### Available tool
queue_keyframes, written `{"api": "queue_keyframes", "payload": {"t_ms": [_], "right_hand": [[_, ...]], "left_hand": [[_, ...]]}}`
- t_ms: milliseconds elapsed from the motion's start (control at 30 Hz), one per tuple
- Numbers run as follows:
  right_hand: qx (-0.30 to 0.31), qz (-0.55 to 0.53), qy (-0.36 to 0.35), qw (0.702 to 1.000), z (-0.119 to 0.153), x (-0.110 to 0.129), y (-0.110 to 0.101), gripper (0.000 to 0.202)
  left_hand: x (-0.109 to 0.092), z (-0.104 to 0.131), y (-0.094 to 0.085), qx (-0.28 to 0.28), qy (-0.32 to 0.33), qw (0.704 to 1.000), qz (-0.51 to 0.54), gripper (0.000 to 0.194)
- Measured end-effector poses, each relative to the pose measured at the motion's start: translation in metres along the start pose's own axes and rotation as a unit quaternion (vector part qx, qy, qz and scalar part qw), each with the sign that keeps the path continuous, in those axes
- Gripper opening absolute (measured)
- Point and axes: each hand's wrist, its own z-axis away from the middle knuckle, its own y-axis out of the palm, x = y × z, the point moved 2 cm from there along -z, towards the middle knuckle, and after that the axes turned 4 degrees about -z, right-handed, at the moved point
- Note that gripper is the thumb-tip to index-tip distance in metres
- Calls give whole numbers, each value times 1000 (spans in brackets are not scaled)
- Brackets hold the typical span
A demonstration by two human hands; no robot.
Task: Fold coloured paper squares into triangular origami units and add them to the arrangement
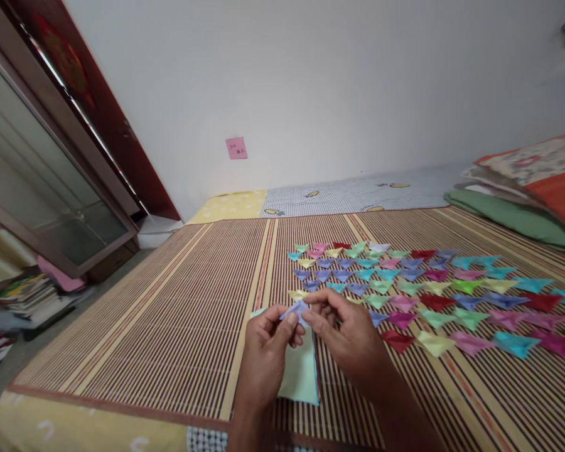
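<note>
A small folded piece of lavender paper (295, 309) is pinched between the fingers of both my hands. My left hand (266, 342) grips its left side with thumb and forefinger. On its right side, my right hand (343, 329) closes thumb and fingertips on the edge. Below the hands lies a stack of pale green paper sheets (301, 376), partly covered by them. Rows of small folded paper shapes (437, 302) in many colours spread over the mat, beyond and to the right of my right hand.
A striped bamboo mat (193, 301) covers the bed, with patterned cloth (339, 198) showing along the wall. Folded bedding (532, 207) is piled at the right. A pink note (236, 148) is stuck on the wall. At the left are a glass-panelled door (47, 163) and stacked books (26, 292).
</note>
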Motion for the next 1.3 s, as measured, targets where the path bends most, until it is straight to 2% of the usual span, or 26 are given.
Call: {"api": "queue_keyframes", "payload": {"t_ms": [67,133,300,400,500,600,700,767,900,1000,1067,1200,1300], "right_hand": [[-25,2,-26,999,0,2,0,14],[-42,6,-43,998,1,1,1,19],[-102,36,-58,992,3,-1,0,22],[-110,43,-68,991,2,-2,1,22],[-86,-45,3,995,1,-10,4,24],[-77,-129,61,987,0,-17,5,28],[-68,-133,57,987,0,-17,5,28],[-46,-133,53,989,0,-15,4,27],[7,-149,57,987,-1,-12,4,23],[50,-120,62,990,-1,-10,7,16],[49,-94,49,993,0,-10,9,18],[30,-66,20,997,0,-8,9,26],[57,-30,29,998,2,-6,7,25]], "left_hand": [[0,1,1,26,-7,1000,-14,25],[1,1,3,32,-19,999,-3,23],[7,-1,5,-18,-30,998,52,21],[5,1,5,-30,-12,998,45,19],[-1,4,4,-42,12,999,-3,18],[-6,4,5,-34,18,999,-26,22],[-5,3,7,1,-7,1000,-9,24],[-3,3,6,6,-22,1000,4,23],[3,2,0,-47,-20,998,25,24],[7,1,-3,-86,-16,995,56,24],[7,1,-3,-90,-11,993,80,25],[5,0,-2,-52,-19,992,114,28],[4,0,-4,-26,-32,995,96,24]]}}
